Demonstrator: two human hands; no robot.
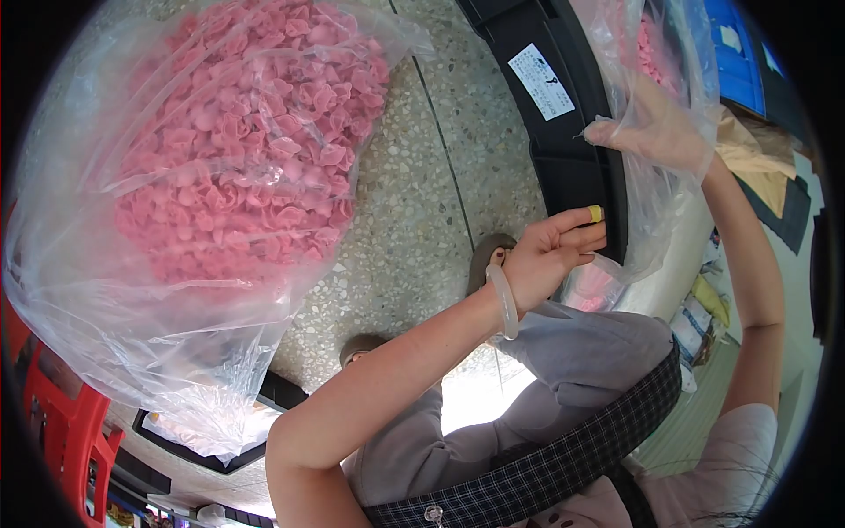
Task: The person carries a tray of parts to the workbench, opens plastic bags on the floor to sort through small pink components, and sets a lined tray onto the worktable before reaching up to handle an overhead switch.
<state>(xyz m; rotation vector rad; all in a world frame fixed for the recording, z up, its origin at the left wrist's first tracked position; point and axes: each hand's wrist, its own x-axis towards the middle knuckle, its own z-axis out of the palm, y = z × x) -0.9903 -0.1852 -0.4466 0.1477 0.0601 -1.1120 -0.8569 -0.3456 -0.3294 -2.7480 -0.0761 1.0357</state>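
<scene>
My left hand (554, 251), with a pale bangle at the wrist and yellow wrapping on one fingertip, reaches to the near end of a black plastic crate (568, 158). Its fingers are slightly bent and apart, with the tips at the crate's edge. Farther along, my right hand (660, 132) lies behind a clear plastic bag (656, 211), thumb stretched away from the fingers. This bag lines the crate and holds pink pieces (650, 55). A white printed label (541, 81) sticks to the crate's outer side.
To the left stands a large clear bag (79, 229) full of pink petal-like pieces (255, 150). A red plastic stool (66, 431) and another black crate (224, 462) are at lower left. Blue crates (738, 57) stand at upper right. Speckled floor (422, 185) lies between.
</scene>
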